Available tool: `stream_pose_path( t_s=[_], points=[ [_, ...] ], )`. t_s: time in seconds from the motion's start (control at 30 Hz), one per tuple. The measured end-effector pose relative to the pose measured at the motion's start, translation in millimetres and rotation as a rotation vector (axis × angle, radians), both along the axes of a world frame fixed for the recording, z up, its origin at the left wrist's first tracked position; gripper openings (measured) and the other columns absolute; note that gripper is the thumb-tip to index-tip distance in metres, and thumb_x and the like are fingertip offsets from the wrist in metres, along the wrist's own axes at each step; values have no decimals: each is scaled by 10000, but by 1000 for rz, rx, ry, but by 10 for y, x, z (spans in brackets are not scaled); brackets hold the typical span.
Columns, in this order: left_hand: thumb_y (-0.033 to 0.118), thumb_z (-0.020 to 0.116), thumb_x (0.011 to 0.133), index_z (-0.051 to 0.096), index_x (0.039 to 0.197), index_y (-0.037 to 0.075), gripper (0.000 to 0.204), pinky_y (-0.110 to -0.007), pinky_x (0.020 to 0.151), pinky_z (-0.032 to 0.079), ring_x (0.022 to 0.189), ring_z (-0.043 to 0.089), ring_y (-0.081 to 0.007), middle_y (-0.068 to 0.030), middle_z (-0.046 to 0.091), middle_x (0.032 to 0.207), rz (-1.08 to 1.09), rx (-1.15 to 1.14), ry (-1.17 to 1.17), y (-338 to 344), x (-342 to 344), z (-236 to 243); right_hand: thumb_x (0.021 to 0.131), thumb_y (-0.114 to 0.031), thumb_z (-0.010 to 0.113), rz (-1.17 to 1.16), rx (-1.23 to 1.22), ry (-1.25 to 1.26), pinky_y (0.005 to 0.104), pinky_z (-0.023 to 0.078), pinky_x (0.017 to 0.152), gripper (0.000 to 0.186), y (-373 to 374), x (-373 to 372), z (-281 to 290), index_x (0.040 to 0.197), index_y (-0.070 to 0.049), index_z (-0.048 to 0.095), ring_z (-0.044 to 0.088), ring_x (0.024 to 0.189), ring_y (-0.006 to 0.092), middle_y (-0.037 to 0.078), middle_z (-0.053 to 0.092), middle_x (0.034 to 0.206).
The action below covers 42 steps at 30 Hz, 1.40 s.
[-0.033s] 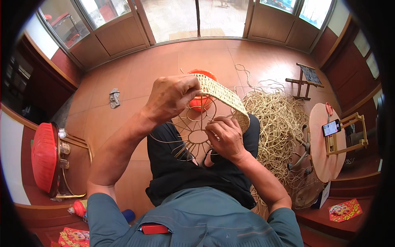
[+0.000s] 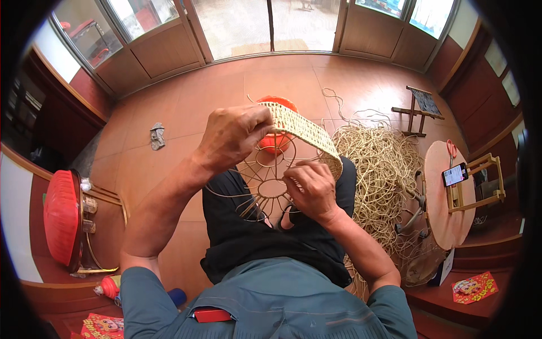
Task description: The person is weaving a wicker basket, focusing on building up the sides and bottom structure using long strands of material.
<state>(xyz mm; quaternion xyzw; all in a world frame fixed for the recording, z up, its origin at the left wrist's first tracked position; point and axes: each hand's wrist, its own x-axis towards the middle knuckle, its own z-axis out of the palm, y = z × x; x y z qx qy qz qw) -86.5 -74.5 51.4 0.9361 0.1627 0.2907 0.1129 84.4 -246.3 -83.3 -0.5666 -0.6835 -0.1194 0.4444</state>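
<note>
Over my lap is a basket-like wire frame [image 2: 270,188] with rings and spokes. A band of pale woven cord [image 2: 305,130] runs along its far right side. My left hand [image 2: 230,135] is closed on the band's left end, thumb and fingers pinched together; a short cord end sticks up behind the knuckles. Lower down, my right hand [image 2: 315,189] is closed, its fingers curled and pressed together against the frame's wires. What lies between those fingertips is hidden. An orange-red basin or stool [image 2: 275,144] stands on the floor behind the frame, partly covered by it.
A large heap of loose cord [image 2: 375,175] lies right of my legs. Beyond it stands a small folding stool [image 2: 418,110]. A round table [image 2: 446,226] at the right carries scissors [image 2: 451,148] and a phone [image 2: 455,175]. A red-cushioned chair [image 2: 61,217] is at the left.
</note>
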Motion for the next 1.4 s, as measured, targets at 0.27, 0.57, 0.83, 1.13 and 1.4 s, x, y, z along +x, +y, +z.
stream_pose_path(
  t_s=[0.27,0.57,0.83,1.13,1.4],
  points=[
    [137,873,961,788,987,46,126,-362,649,563,728,742,-228,-99,765,868,-13,-32,-72,-225,-134,26,902,-200,901,-126,156,99,420,516,943,254,127,20,522,1117,-148,775,685,1045,270,41,732,1108],
    [92,901,926,799,983,30,132,-334,633,569,719,732,-184,-89,764,852,14,-39,-80,-275,-156,8,895,-199,925,-22,173,256,437,527,940,264,395,-109,512,1099,-126,774,683,1045,288,68,718,1091],
    [150,858,956,786,962,38,134,-384,701,588,767,762,-260,-112,771,859,27,-260,-15,-224,-138,118,872,-134,935,10,165,307,423,544,856,226,408,-105,513,1029,-120,773,693,962,271,52,707,1015],
    [136,804,986,791,998,-18,155,-343,700,568,756,722,-143,-96,762,826,44,-714,209,155,3,314,824,-77,953,37,134,292,397,579,811,275,373,-52,578,1048,-100,794,714,943,254,59,726,988],
    [142,815,962,772,956,-24,172,-329,664,556,708,687,-122,-53,734,786,-1,-791,345,307,109,306,826,-73,949,60,18,237,387,585,773,298,348,31,686,1095,-95,823,718,904,240,62,728,986]
  ],
)
